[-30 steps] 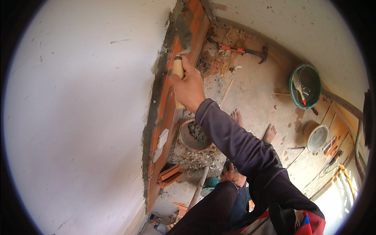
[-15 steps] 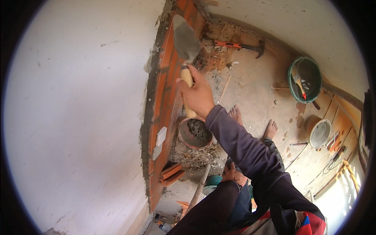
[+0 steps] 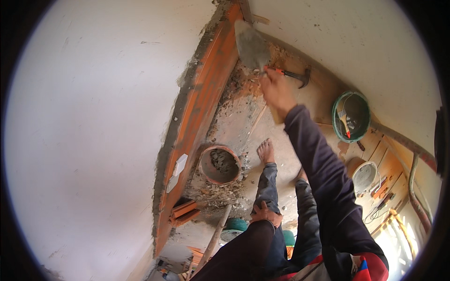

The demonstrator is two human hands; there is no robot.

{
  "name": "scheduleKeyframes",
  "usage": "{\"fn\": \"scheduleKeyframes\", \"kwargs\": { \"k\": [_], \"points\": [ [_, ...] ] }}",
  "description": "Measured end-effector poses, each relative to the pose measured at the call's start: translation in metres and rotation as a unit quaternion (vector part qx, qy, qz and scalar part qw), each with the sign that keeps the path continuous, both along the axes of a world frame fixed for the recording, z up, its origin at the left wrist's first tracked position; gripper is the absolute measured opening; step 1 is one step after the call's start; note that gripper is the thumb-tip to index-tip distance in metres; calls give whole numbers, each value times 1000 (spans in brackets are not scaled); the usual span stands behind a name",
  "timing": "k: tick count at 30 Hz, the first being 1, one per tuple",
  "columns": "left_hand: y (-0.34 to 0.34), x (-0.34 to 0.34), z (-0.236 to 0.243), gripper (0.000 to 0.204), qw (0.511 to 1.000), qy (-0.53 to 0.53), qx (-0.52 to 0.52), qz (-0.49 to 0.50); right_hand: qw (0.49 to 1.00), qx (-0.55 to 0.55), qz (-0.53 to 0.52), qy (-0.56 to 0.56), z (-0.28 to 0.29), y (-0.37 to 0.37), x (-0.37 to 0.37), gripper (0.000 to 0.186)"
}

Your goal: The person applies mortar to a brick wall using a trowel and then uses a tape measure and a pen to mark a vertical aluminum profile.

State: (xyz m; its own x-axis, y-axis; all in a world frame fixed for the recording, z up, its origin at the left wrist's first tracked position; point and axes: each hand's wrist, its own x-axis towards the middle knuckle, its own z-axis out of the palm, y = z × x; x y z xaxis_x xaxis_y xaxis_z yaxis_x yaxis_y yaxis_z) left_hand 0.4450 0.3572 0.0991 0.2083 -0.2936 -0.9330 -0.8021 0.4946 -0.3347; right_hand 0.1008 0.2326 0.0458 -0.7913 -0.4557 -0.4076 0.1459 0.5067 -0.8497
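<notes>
My right hand (image 3: 277, 92) is closed around the wooden handle of a pointed masonry trowel. Its grey-smeared blade (image 3: 252, 47) points away from me, in the air near the far end of a low orange brick wall (image 3: 199, 108). My left hand (image 3: 266, 214) lies over my left knee with its fingers stretched out, holding nothing. Between the brick wall and my left foot stands a round bucket (image 3: 203, 169) with grey mortar (image 3: 224, 161) in it. Two small pale pieces (image 3: 180, 165) sit against the brick face.
A claw hammer (image 3: 296, 76) lies beyond my right hand. At the right stand a green bucket (image 3: 336, 125) with a paintbrush (image 3: 345, 124) inside and a pale bucket (image 3: 355, 165). Loose bricks (image 3: 184, 211) and a wooden pole (image 3: 219, 229) are near my left; rubble borders the wall.
My right hand has swung the trowel rightward, away from the brick wall. The view has shifted, and more of my legs shows. My left hand still rests on my leg.
</notes>
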Motion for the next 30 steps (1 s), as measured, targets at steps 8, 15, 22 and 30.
{"fn": "scheduleKeyframes", "kwargs": {
  "k": [8, 15, 22, 30],
  "points": [
    [-9, 7, -6, 99, 999, -8, -8, 50, 932, 192, 195, 237, 36, -50, -105, 37],
    [-16, 6, -9, 108, 996, -27, 6, 81, 916, 201, 296, 183, 62, -51, -77, 33],
    [-21, 3, 4, 104, 996, 6, 12, 92, 962, 104, 177, 182, 46, -35, -32, 27],
    [-28, 7, 9, 97, 992, 3, 29, 122, 984, 65, 96, -136, 51, 10, 21, 28]
  ]
}}
